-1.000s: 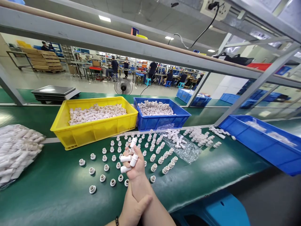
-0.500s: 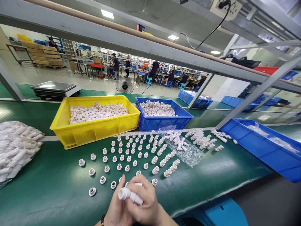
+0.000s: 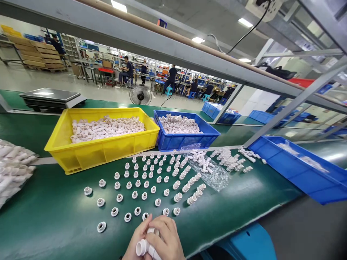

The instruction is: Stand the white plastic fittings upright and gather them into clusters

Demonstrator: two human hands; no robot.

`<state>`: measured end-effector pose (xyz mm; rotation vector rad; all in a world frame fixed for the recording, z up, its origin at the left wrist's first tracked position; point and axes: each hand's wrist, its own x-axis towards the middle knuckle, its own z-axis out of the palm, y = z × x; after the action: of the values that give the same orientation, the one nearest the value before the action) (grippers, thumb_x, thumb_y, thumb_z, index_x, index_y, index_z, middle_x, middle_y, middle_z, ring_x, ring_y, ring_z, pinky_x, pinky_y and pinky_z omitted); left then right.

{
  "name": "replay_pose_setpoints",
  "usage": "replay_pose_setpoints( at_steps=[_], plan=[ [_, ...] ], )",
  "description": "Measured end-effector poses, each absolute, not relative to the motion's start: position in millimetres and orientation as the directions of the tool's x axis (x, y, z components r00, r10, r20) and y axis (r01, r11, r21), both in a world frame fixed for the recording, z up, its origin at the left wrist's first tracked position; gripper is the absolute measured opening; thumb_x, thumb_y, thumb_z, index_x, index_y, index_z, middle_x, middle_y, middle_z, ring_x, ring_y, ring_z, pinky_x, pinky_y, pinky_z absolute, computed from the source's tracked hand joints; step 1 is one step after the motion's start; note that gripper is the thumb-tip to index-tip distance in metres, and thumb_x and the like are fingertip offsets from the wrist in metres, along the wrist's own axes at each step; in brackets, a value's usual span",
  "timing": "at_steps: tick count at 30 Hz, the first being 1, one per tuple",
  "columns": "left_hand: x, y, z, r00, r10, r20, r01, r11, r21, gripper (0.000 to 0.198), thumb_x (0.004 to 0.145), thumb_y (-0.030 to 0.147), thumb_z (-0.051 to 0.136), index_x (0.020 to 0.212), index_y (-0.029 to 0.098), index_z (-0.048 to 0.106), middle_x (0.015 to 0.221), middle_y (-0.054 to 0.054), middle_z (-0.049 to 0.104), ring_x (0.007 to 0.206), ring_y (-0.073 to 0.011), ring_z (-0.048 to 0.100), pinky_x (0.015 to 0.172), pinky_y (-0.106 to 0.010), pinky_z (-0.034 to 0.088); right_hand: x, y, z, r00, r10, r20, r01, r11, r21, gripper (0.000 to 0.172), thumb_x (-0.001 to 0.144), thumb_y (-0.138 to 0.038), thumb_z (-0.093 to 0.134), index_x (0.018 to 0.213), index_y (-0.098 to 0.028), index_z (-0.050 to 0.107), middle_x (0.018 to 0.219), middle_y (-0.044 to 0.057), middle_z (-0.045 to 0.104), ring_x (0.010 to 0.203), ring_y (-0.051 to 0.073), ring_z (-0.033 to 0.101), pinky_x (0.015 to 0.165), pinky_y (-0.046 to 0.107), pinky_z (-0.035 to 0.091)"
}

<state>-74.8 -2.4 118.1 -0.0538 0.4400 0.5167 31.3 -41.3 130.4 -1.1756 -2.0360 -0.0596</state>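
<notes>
- Green worktop point(image 3: 59, 216) stretched across a workshop, one fan point(image 3: 140, 95) standing beyond it.
- At the left edge lay one bag of white pipe pieces point(image 3: 12, 168), cut off by the view; behind it sat one scale point(image 3: 52, 95).
- Next came one yellow bin point(image 3: 101, 154), heaped with white pieces past counting.
- Several dozen small fittings point(image 3: 119, 197) stood in loose rows before it, too crowded for a sure count.
- Near the front edge, the left hand point(image 3: 137, 238) cupped at least two white pipe pieces point(image 3: 141, 247), partly hidden by fingers.
- Against it, the right hand point(image 3: 169, 238) was curled over the same pieces, gripping them.
- Behind stood one blue bin point(image 3: 187, 141), also heaped.
- Rightward lay one clear plastic sheet point(image 3: 218, 181) bearing a pile of branched fittings point(image 3: 202, 161).
- Farthest right sat a second blue bin point(image 3: 292, 171); one blue stool point(image 3: 248, 243) stood below.
</notes>
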Motion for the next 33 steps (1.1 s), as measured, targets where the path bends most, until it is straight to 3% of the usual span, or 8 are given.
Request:
replay_pose_setpoints(
  at_steps=[3,8,13,18,22,25,29,33],
  plan=[
    [-74,-5,110,0.812,0.460,-0.360,-0.486,0.874,0.019,0.015,0.073,0.025,0.061,0.067,0.012,0.055,0.060,0.001,0.051,0.064,-0.0095,0.053,0.068,-0.017,0.041,30,-38,136,-0.260,0.704,0.661,0.730,0.591,-0.343,0.020,0.066,-0.017,0.047,0.084,-0.016,0.058,0.087,0.007,0.056,0.079,0.021,0.049,0.065,0.033,0.040],
    [-82,-5,96,0.730,0.563,-0.387,-0.492,0.826,0.274,0.006,0.068,0.019,0.062,0.064,0.017,0.057,0.062,0.000,0.055,0.071,-0.0154,0.055,0.070,-0.023,0.043,21,-29,143,-0.216,0.644,0.734,0.662,0.649,-0.375,0.020,0.064,-0.013,0.041,0.080,-0.014,0.053,0.068,0.004,0.055,0.065,0.015,0.047,0.060,0.028,0.038],
    [-85,-2,98,0.683,0.637,-0.357,-0.493,0.763,0.417,0.012,0.060,0.008,0.067,0.069,0.013,0.061,0.075,-0.004,0.061,0.081,-0.0172,0.055,0.074,-0.023,0.040,18,-30,150,-0.175,0.772,0.611,0.618,0.569,-0.543,0.017,0.066,-0.019,0.048,0.079,-0.018,0.057,0.076,0.004,0.055,0.070,0.017,0.049,0.062,0.029,0.039],
    [-74,-3,96,0.814,0.352,-0.462,-0.289,0.935,0.203,0.025,0.074,0.036,0.055,0.073,0.011,0.057,0.055,-0.002,0.053,0.045,-0.0116,0.048,0.046,-0.023,0.035,35,-36,155,0.046,0.905,0.423,0.256,0.398,-0.881,0.012,0.069,-0.016,0.054,0.081,-0.018,0.056,0.072,0.004,0.056,0.065,0.015,0.052,0.057,0.025,0.042],
    [-77,-5,92,0.806,0.338,-0.485,-0.245,0.938,0.246,0.033,0.077,0.033,0.049,0.102,0.012,0.051,0.072,-0.007,0.060,0.055,-0.0188,0.058,0.043,-0.022,0.032,59,-36,154,0.193,0.969,0.155,0.054,0.147,-0.988,0.009,0.077,-0.021,0.058,0.085,-0.017,0.054,0.077,0.004,0.057,0.068,0.013,0.053,0.062,0.024,0.044],
    [-82,-5,90,0.838,0.348,-0.419,-0.254,0.930,0.265,0.037,0.074,0.024,0.050,0.108,0.010,0.047,0.079,-0.009,0.062,0.064,-0.0221,0.061,0.053,-0.025,0.038,69,-36,152,0.218,0.975,0.038,-0.039,0.047,-0.998,0.014,0.077,-0.023,0.062,0.088,-0.017,0.055,0.079,0.004,0.059,0.066,0.012,0.055,0.063,0.023,0.045],
    [-83,-7,88,0.878,0.287,-0.384,-0.224,0.954,0.200,0.029,0.070,0.018,0.048,0.098,0.012,0.049,0.077,-0.009,0.063,0.065,-0.0226,0.061,0.060,-0.028,0.039,81,-38,155,0.271,0.962,-0.036,-0.026,-0.031,-0.999,0.019,0.073,-0.026,0.067,0.085,-0.015,0.056,0.079,0.006,0.061,0.066,0.014,0.058,0.063,0.025,0.048],
    [-81,-9,87,0.884,0.209,-0.417,-0.171,0.977,0.127,0.019,0.073,0.024,0.044,0.087,0.013,0.050,0.071,-0.009,0.063,0.061,-0.0214,0.061,0.061,-0.028,0.038,107,-42,170,0.292,0.956,0.016,0.216,-0.049,-0.975,0.020,0.076,-0.027,0.063,0.091,-0.016,0.058,0.082,0.006,0.058,0.071,0.016,0.057,0.064,0.026,0.049]
  ],
)
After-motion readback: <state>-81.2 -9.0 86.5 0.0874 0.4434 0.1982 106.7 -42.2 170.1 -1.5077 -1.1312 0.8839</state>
